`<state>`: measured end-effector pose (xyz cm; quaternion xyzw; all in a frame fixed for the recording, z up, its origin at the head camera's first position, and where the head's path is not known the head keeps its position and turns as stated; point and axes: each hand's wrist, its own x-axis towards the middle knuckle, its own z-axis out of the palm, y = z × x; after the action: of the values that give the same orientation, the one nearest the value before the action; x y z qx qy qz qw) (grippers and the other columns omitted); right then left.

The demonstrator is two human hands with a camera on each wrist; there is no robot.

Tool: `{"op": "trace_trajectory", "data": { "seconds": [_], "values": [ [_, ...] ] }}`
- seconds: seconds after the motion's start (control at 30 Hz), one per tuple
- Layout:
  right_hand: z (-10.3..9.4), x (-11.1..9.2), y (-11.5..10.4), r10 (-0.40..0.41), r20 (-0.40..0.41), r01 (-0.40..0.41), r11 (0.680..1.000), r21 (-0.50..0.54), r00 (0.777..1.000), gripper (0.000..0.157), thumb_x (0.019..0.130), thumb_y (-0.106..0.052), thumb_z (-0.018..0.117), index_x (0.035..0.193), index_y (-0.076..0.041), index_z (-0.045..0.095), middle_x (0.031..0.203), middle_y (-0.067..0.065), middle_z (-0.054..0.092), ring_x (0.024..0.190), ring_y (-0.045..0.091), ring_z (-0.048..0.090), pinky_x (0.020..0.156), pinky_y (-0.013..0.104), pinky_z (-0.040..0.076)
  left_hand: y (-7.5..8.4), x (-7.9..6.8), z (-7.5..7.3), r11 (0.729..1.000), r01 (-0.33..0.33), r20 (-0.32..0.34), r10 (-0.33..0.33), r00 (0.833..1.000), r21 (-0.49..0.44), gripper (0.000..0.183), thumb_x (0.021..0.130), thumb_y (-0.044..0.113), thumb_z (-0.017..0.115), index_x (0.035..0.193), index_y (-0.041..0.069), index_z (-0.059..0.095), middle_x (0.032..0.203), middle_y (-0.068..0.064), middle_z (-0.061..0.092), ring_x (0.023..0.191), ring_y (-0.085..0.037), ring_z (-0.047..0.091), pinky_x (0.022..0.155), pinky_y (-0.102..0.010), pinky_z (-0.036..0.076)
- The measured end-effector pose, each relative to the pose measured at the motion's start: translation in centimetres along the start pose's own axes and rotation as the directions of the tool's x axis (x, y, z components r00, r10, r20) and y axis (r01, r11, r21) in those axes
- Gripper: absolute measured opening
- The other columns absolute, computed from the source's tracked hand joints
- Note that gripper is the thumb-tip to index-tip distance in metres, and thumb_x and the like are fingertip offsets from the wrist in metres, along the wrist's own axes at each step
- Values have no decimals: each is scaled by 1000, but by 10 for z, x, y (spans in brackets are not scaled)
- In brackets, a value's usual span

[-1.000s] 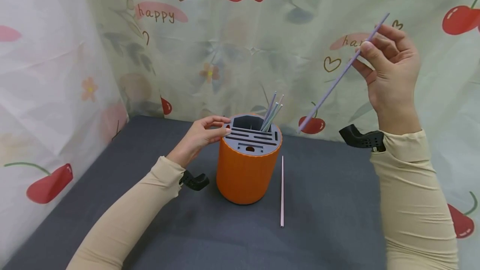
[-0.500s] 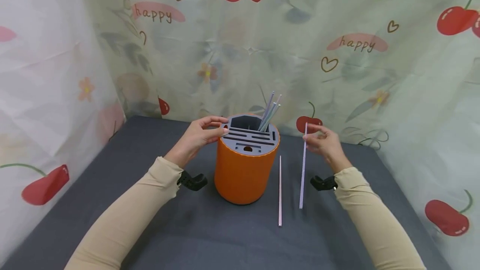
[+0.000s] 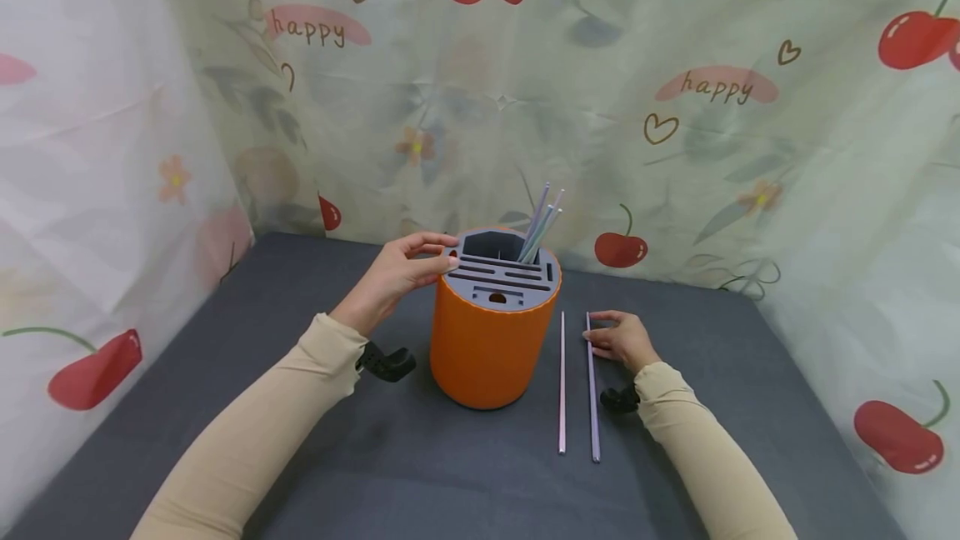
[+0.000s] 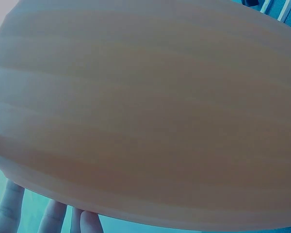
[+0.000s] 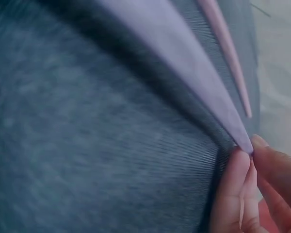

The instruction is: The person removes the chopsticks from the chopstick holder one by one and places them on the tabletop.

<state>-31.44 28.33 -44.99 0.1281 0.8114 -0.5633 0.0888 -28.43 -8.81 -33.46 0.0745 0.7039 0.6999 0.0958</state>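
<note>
An orange utensil holder (image 3: 483, 357) with a grey slotted top stands upright on the table, and several thin chopsticks (image 3: 540, 227) lean in its rear opening. My left hand (image 3: 393, 277) grips the left side of its rim, thumb on the top. The holder's wall (image 4: 145, 121) fills most of the left wrist view. To the right, my right hand (image 3: 624, 342) pinches the thin far end of a purple chopstick (image 3: 593, 407), which lies along the tabletop. In the right wrist view, thumb and fingers meet at its tip. A pink chopstick (image 3: 562, 390) lies alongside, between it and the holder.
Dark grey cloth (image 3: 390, 473) covers the table. Patterned curtains (image 3: 480, 132) with cherries and flowers rise along the back and both sides. A black wrist camera (image 3: 386, 362) sits below the left hand, another (image 3: 618, 398) below the right.
My right hand came down from high on the right with the purple chopstick, which is now laid beside the pink one. The left hand and holder have stayed put.
</note>
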Motion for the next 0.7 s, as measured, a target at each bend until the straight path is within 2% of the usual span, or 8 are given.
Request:
{"op": "trace_trajectory", "data": {
  "seconds": [0.23,0.37,0.7],
  "values": [
    [7,-1,2,-1,-48,-2,998,-63,999,50,84,-2,73,131,3,56,91,10,68,68,7,66,63,26,59,1,0,1,1000,5,-12,-5,1000,9,36,87,20,73,121,15,65,134,-7,50,124,-24,51,105,-41,45],
    [8,1,3,-4,-68,-3,995,-102,998,49,82,-2,75,128,3,58,100,16,64,65,7,65,62,25,58,2,-1,2,1000,6,-21,-6,1000,18,36,86,21,74,121,16,65,134,-7,50,123,-24,51,105,-41,45],
    [9,6,5,19,-70,-27,993,-111,997,50,81,-1,75,128,2,58,115,23,53,62,5,62,61,24,58,1,-1,1,1000,5,-16,-4,1000,17,37,86,20,74,122,15,65,135,-7,50,121,-25,53,104,-41,45]
  ]
}}
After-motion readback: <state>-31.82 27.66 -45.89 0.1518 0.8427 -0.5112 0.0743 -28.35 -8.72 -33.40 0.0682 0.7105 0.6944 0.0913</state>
